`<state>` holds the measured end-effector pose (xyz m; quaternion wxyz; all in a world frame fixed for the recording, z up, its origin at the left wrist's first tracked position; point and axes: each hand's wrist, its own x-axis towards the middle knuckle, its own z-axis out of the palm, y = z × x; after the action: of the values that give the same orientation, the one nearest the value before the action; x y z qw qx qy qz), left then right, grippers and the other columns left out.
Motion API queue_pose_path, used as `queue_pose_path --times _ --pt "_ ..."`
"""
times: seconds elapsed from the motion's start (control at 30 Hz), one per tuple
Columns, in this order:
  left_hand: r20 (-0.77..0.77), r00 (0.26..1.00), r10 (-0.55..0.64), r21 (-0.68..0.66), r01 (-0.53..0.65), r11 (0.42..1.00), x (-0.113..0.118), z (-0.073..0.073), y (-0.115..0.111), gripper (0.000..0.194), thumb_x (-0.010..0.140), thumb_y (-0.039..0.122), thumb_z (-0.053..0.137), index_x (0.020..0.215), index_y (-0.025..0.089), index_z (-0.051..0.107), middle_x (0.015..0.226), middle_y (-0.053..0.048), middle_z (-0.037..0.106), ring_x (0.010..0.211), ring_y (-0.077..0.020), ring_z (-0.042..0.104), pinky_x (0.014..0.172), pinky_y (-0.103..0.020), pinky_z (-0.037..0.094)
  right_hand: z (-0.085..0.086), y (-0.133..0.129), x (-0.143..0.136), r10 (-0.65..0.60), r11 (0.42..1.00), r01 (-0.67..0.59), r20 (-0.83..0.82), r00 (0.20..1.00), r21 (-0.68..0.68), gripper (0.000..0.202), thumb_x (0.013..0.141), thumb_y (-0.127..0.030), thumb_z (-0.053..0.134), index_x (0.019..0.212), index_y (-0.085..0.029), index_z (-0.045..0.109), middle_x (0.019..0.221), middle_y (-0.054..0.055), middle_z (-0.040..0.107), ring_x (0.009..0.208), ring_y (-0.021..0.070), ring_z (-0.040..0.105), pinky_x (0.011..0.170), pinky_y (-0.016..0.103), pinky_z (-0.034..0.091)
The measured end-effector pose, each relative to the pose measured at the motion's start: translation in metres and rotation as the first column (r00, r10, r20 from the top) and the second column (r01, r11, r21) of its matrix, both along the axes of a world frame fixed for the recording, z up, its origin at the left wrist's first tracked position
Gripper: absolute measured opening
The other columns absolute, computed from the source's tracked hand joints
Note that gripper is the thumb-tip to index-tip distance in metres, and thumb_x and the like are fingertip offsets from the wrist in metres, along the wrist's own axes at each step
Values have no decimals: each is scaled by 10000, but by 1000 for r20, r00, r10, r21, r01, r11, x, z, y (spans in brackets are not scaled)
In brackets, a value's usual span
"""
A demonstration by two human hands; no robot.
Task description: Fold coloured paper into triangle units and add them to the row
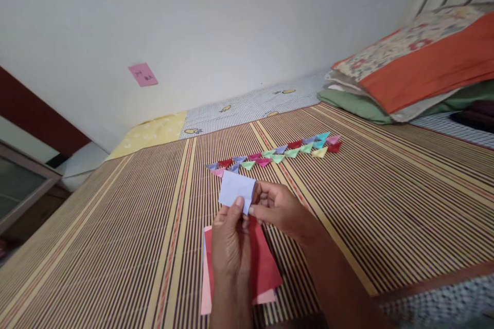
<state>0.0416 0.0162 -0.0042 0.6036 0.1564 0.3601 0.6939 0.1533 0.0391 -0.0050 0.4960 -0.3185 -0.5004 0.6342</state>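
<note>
A small piece of light blue paper [235,187], folded at its right side, is held up between my two hands. My left hand [231,236] pinches its lower edge, with the thumb lying across the front. At the right edge and lower corner, my right hand [280,208] grips the paper between thumb and curled fingers. Beneath my left hand and wrist lie red paper [264,267] and pink paper [206,288], partly hidden by the arm. Beyond my hands, several small folded paper triangles [278,158] in mixed colours form two slanting rows.
A striped woven mat [127,236] covers the bed. Folded bedding with an orange and floral cover [428,72] is stacked at the back right. A pink note [143,74] sticks to the white wall [216,25]. A glass-panelled frame [23,185] stands at the left.
</note>
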Motion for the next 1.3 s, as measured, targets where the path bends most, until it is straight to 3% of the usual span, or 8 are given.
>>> queue_pose_path --times 0.3,0.43,0.53,0.63,0.8,0.93,1.13,1.3 --pt "-45 998 -43 -8 43 999 -2 0 2 436 394 208 1003 715 96 730 563 40 638 440 -22 466 428 -131 379 -10 0 -1 32 999 -33 69 997 16 40 764 -170 638 747 -174 602 648 -19 669 539 105 595 524 218 433" --pt "-66 997 -39 40 42 998 -6 -2 0 371 470 207 984 725 121 729 584 45 650 440 -25 471 443 -137 388 -5 -5 2 40 991 -58 146 988 123 59 773 -128 634 760 -174 600 704 -11 665 645 127 616 592 231 444" --pt "-80 994 -71 104 79 991 -10 -3 -1 337 537 172 955 811 152 758 697 15 729 533 -66 586 544 -167 474 -2 -6 2 46 984 -71 157 986 160 42 826 -181 649 805 -177 613 726 -22 633 637 114 572 591 229 436" --pt "-109 987 -117 130 130 983 -13 -5 -1 407 574 145 934 949 182 780 816 -25 789 745 -153 714 743 -250 554 -2 -4 -2 -55 985 40 85 995 167 185 878 -330 668 798 -181 593 664 -45 552 568 104 513 532 226 409" --pt "-131 978 -161 156 181 971 -13 -9 -2 461 662 192 903 1102 193 769 978 -76 813 988 -233 740 935 -331 537 0 -5 -6 -223 941 191 87 971 280 285 899 -320 652 686 -195 510 592 -66 447 522 90 406 482 220 319" --pt "-178 970 -166 171 197 965 -14 -14 -4 461 730 208 864 1177 194 748 1047 -91 807 1056 -254 728 972 -354 526 2 -8 0 -253 938 198 170 952 285 343 942 -345 614 652 -196 509 563 -59 445 523 106 460 502 232 352" --pt "-315 937 -153 164 213 963 -20 -20 -4 499 772 263 837 1246 166 713 1102 -122 792 1067 -279 720 967 -380 526 2 -4 8 -212 943 183 76 974 276 284 975 -336 548 741 -183 600 619 -37 534 580 121 506 566 238 410" --pt "-466 852 -241 130 335 933 -29 -13 -5 424 781 273 825 1180 157 743 1056 -110 797 989 -257 728 946 -376 526 0 0 12 -168 961 153 48 985 229 242 918 -373 634 775 -178 627 664 -34 540 606 116 479 568 232 394"
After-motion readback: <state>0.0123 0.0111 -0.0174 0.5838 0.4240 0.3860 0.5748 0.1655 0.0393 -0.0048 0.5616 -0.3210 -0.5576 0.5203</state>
